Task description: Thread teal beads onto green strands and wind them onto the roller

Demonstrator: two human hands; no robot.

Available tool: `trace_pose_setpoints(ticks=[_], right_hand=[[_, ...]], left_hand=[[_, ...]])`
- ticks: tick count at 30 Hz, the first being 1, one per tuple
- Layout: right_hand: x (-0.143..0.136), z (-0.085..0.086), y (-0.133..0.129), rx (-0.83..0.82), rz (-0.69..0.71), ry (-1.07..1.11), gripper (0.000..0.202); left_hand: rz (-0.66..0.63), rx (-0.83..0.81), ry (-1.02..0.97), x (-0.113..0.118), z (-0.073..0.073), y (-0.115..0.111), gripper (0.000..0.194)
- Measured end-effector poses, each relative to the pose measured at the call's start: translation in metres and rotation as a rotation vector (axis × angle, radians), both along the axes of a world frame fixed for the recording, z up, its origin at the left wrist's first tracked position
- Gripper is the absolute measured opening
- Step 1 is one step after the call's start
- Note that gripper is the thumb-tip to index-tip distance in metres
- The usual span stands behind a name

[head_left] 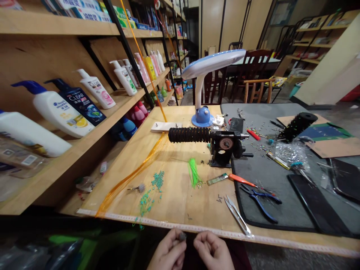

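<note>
At the near edge of the wooden table (180,180), my left hand (168,250) is closed in a pinch. A small dark grey spot shows at its fingertips; I cannot make out what it is. Just to its right, my right hand (213,250) is also pinched, and anything between its fingers is too small to see. A gap separates the two hands. A printed measuring strip (180,226) runs along the table edge just beyond them. To the right lie thread snips (237,215). Further left are small teal beads with green loops (146,202).
A black hand-cranked winder (225,148) carries a dark wound roll (189,135). Orange strands (129,170) hang down across the table. Bright green strands (193,172), blue pliers (261,202), an orange-handled tool (242,180) and a blue lamp (202,116) stand or lie about. Bottle shelves (120,107) line the left.
</note>
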State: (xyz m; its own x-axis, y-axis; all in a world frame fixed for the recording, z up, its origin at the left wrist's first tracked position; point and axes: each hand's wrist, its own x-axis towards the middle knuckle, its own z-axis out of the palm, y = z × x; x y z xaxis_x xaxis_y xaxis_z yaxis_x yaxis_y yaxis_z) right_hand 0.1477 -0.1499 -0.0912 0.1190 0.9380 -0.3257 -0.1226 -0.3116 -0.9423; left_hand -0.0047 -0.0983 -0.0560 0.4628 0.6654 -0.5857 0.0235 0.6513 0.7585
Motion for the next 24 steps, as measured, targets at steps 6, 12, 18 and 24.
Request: trace_pose_setpoints(ticks=[6,12,18,24], right_hand=[[0.001,0.003,0.000,-0.036,0.037,-0.056,0.046],[-0.002,0.008,0.001,-0.071,-0.001,0.087,0.045],[-0.007,0.022,0.008,-0.123,-0.050,0.159,0.059],[-0.011,0.024,0.010,-0.167,-0.015,0.388,0.060]], left_hand=[[-0.005,0.048,-0.002,-0.001,-0.005,-0.003,0.044],[0.001,0.173,-0.004,0.000,-0.008,-0.004,0.043],[0.063,0.224,0.041,0.005,0.000,-0.006,0.034],[0.045,0.336,0.116,0.008,0.004,-0.005,0.021]])
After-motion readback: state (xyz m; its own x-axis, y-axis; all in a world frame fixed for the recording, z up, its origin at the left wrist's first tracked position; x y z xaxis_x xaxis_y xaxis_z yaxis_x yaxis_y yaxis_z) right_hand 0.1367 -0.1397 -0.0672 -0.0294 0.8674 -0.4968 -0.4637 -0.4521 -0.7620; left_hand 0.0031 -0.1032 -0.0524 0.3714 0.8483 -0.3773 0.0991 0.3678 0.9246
